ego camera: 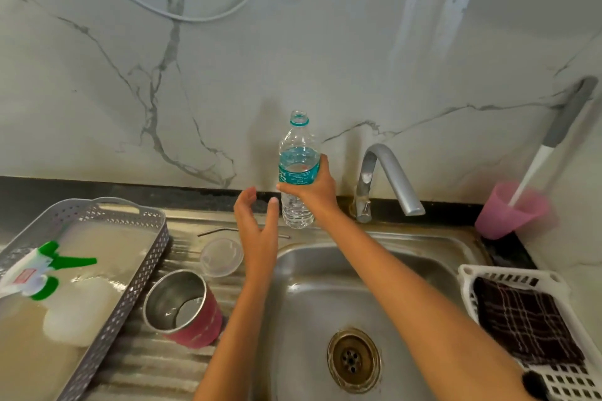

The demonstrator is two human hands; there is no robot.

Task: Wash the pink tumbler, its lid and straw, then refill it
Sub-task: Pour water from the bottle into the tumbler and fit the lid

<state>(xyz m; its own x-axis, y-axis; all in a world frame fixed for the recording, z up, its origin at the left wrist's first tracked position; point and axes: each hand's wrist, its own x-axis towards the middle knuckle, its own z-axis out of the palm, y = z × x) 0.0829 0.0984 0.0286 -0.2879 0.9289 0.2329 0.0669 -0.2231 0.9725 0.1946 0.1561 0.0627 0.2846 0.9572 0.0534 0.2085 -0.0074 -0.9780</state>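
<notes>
Right hand grips uncapped clear plastic water bottle at 12 o'clock; left hand open beside it. Pink steel tumbler at 7 o'clock on drainboard. Risk: careless tilt spills water short of tumbler.

The right grip is holding an uncapped water bottle upright. The left grip is hovering open beside it, near the lid, straw and pink tumbler.

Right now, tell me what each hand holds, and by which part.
The right hand grips the bottle around its labelled middle, upright and uncapped. The left hand is open beside it and holds nothing.
</notes>
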